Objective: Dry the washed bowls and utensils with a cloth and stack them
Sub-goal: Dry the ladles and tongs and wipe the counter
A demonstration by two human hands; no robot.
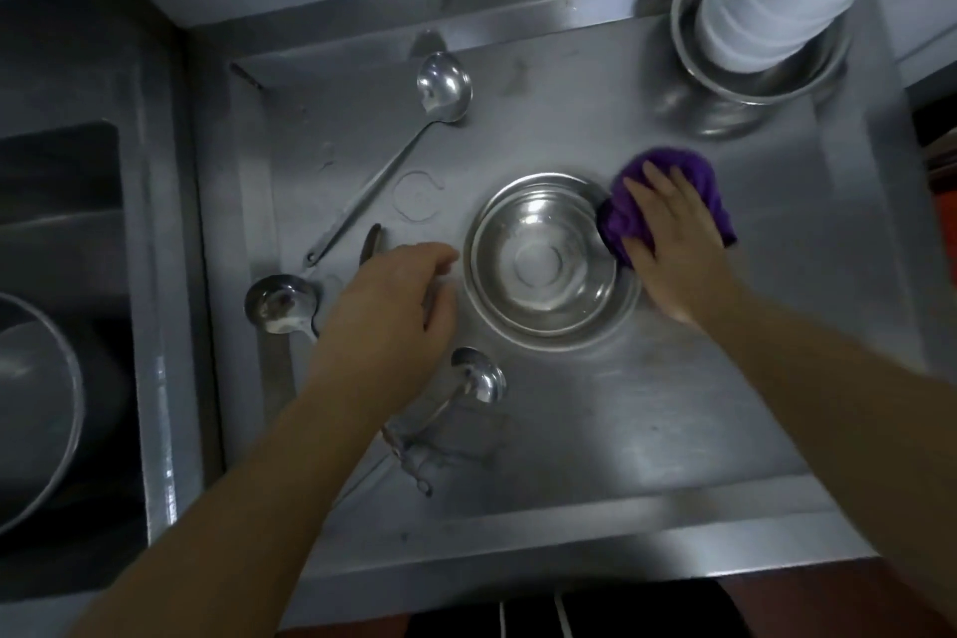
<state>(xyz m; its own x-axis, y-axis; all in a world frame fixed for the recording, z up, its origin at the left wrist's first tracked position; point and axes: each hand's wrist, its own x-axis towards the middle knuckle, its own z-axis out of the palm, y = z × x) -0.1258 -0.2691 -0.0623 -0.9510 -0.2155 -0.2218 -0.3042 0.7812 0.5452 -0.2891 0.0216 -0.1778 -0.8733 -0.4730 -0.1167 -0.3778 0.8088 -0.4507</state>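
Observation:
Steel bowls (pixel 549 264) sit nested, open side up, in the middle of the steel draining tray (pixel 673 404). My right hand (pixel 673 244) lies flat with straight fingers on a purple cloth (pixel 668 171), right beside the bowls' right rim. My left hand (pixel 393 295) hovers just left of the bowls with its fingers loosely bent toward the rim, and I see nothing held in it. A long ladle (pixel 440 88) lies at the back left, another ladle (pixel 279 306) at the left. A third ladle (pixel 479 378) lies near the front, under my left forearm.
A tall stack of white plastic containers (pixel 777 0) stands in a steel bowl (pixel 735 83) at the back right corner. A dark-handled utensil (pixel 370 244) pokes out from under my left hand. A sink (pixel 57 223) holding a large pot (pixel 36 404) lies to the left.

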